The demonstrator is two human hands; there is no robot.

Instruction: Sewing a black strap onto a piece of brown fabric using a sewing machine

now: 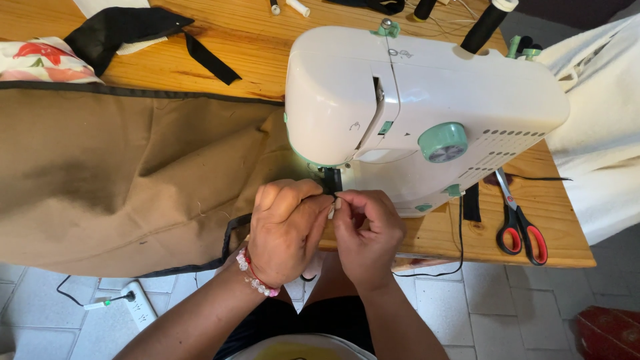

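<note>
A wooden table (pixel 253 53) stands on a pale tiled floor, and most of its top is taken up by a white sewing machine (pixel 427 100) with mint-green knobs. Just under the needle end of the machine, the left hand (pixel 287 227) and the right hand (pixel 367 230) meet, fingertips pinched together on a narrow black strip of trim (pixel 331 180) that runs up towards the presser foot. Both hands are closed in a fine pinch on that strip; the needle itself is hidden behind them. To the left spreads a large piece of tan fabric (pixel 113 180), whose far edge and near lower edge already carry a black binding, so by the look of it a good part of the edging is sewn and the stretch at the machine is in hand. Red-handled scissors (pixel 520 230) lie on the table to the right. A black spool (pixel 490 23) stands on top of the machine, and black fabric scraps (pixel 120 30) lie at the far left corner.
</note>
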